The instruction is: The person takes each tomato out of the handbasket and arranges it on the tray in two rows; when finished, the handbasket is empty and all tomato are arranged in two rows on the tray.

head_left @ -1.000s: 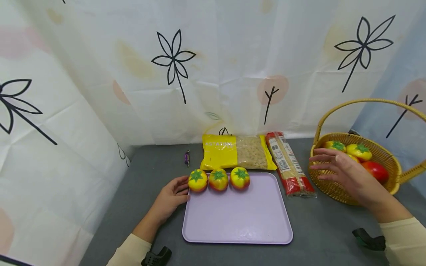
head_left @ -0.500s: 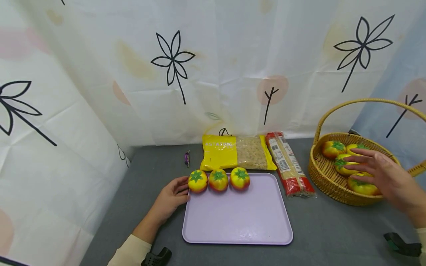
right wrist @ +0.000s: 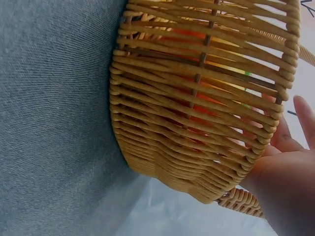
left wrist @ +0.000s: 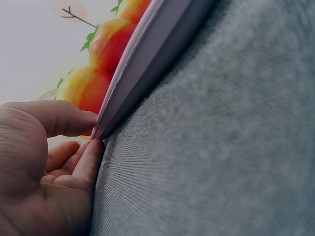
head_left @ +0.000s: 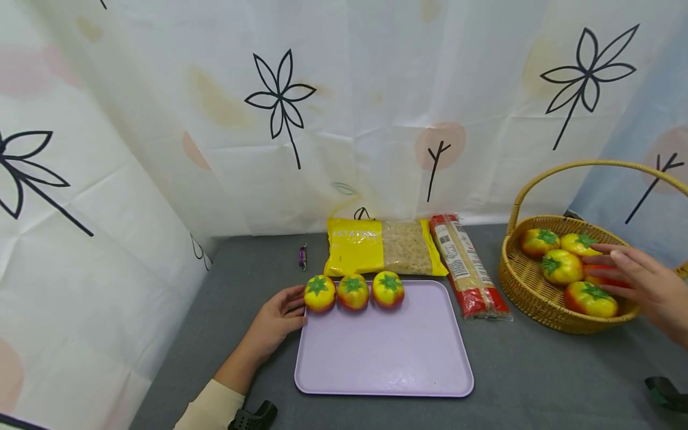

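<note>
My left hand (head_left: 276, 313) pinches the left edge of a lilac tray (head_left: 384, 358); in the left wrist view thumb and fingertip (left wrist: 88, 157) meet at its rim. Along the tray's back edge sit three yellow-red fruits (head_left: 353, 291) with green star-shaped tops, persimmon-like. My right hand (head_left: 653, 286) is over the right side of a wicker basket (head_left: 529, 304), fingers extended and spread, apparently holding nothing. Several similar fruits (head_left: 591, 300) lie in the basket, one redder and partly hidden by the fingers. In the right wrist view the basket's wall (right wrist: 197, 108) hides part of the hand.
Behind the tray lie a yellow pasta bag (head_left: 355, 246) and a red-ended noodle packet (head_left: 467, 266). A small purple-wrapped sweet (head_left: 303, 257) is at their left. The basket's tall handle (head_left: 591, 162) arches above it. A patterned curtain (head_left: 365, 107) closes off the back.
My right hand has moved right across the basket, uncovering fruits on its left and front. The left hand, tray and three fruits have stayed in place.
</note>
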`<control>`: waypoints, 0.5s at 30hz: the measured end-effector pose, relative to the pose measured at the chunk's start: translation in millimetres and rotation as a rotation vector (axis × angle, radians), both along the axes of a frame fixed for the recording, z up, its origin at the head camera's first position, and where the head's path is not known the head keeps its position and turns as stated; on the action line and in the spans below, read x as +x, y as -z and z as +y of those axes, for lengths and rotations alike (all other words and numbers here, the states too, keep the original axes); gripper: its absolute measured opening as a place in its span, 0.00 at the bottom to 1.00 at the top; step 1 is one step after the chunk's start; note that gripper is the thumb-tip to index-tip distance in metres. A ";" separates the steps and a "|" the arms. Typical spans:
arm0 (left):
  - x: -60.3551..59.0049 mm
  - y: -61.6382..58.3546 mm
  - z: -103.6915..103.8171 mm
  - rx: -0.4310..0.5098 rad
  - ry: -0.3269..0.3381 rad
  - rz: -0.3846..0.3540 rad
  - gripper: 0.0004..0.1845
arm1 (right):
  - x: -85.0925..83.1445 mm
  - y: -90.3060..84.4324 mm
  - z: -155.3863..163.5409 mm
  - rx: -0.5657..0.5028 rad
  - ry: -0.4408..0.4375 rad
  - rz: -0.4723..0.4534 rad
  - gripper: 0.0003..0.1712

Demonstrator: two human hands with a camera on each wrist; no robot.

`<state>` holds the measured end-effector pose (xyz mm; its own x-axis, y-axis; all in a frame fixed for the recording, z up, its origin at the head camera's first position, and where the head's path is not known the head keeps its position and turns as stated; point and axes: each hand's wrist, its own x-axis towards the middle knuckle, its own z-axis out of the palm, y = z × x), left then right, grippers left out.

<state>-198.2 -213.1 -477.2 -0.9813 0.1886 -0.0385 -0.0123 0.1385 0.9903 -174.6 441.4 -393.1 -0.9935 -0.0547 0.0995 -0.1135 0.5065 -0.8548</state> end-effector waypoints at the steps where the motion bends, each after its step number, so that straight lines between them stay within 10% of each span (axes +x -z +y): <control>1: 0.0 0.0 0.1 0.001 0.001 0.001 0.39 | -0.3 -1.6 -0.9 0.028 0.008 -0.013 0.16; 7: -0.6 0.3 0.4 0.008 0.005 0.006 0.39 | -6.4 -13.1 -7.4 0.211 -0.027 -0.147 0.37; 15: -1.6 2.8 -0.4 0.010 0.008 0.007 0.39 | -7.3 -12.1 -16.1 0.306 -0.111 -0.259 0.38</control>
<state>-199.8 -213.5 -480.1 -0.9800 0.1969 -0.0295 -0.0041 0.1285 0.9917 -181.8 425.3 -381.0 -0.9700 -0.1510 -0.1903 0.0173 0.7384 -0.6741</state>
